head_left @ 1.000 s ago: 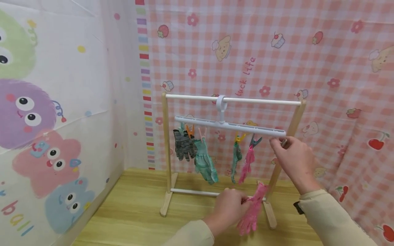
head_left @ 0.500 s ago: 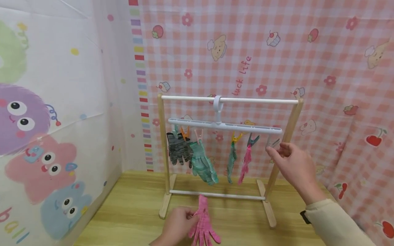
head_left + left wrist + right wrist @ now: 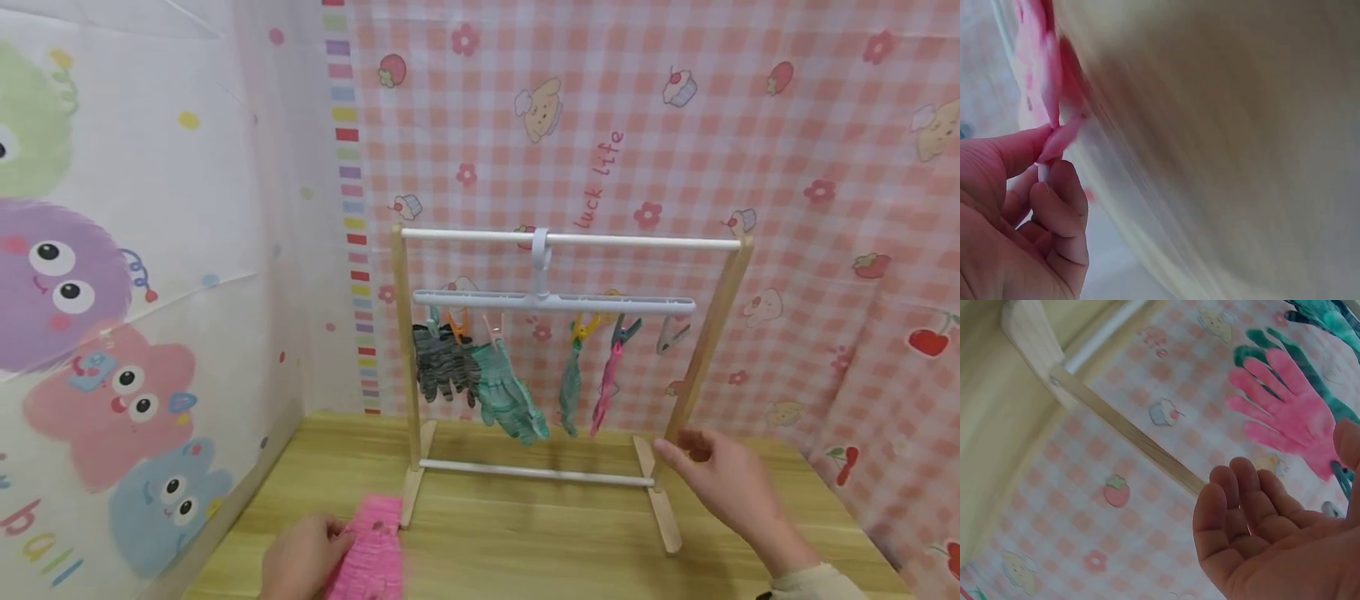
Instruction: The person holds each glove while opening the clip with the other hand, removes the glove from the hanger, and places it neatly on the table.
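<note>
My left hand (image 3: 303, 557) pinches the edge of a pink glove (image 3: 372, 546) low over the table, left of the rack's left foot. In the left wrist view, thumb and fingers grip the bunched pink cloth (image 3: 1047, 81). My right hand (image 3: 723, 483) holds nothing, its fingers loosely bent, beside the rack's right post. A grey-white clothespin (image 3: 672, 335) hangs bare at the right end of the white hanger (image 3: 480, 298). Left of it a pink glove (image 3: 606, 387) hangs from a dark clothespin (image 3: 626, 330). The right wrist view shows that pink glove (image 3: 1291, 406) spread out.
A wooden rack (image 3: 407, 350) with white rods stands on the wood-grain table (image 3: 525, 542). From its hanger also hang a dark striped glove (image 3: 441, 362) and teal gloves (image 3: 513, 396). A checked curtain (image 3: 750, 150) covers the back; a cartoon-print sheet (image 3: 210, 350) is at left.
My left hand has carried the pink glove leftward, from the rack's right foot to its left. The right hand has let go of the grey-white clothespin and dropped lower.
</note>
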### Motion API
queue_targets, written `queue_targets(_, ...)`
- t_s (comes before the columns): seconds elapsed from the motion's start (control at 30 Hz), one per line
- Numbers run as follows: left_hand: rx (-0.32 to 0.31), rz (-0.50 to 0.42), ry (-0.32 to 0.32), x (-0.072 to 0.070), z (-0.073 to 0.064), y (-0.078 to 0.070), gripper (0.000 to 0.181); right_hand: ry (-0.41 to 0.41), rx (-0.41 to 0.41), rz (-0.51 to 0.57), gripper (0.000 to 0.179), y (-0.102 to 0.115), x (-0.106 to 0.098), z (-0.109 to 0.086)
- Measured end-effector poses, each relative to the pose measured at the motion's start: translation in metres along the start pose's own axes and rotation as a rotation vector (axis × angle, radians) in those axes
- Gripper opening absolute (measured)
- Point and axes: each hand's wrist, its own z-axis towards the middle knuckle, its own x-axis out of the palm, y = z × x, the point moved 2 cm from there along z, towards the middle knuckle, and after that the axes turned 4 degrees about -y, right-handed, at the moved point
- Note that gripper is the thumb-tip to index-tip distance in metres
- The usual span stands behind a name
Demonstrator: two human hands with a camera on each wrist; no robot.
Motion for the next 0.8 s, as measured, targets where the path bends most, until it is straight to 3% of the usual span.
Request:
queue_targets(0.2,0.014,0.094,-0.045,-0.021,0.030,0.038,0.018,0.057,-0.013,-0.005,0.082,-0.009,0.015,-0.009)
queue_targets(0.37,0.031,0.185,-0.068,-0.031,0.048,0.054,0.018,0.047,-0.020,0.005,0.079,-0.012,0.021,-0.012)
queue_targets(0.57,0.046,0.230,-0.106,-0.039,0.053,0.062,0.023,0.067,0.029,0.025,0.083,-0.019,0.024,-0.012)
queue_targets(0.8,0.056,0.260,-0.151,-0.034,0.055,0.067,0.040,0.078,0.057,0.041,0.082,-0.024,0.024,-0.011)
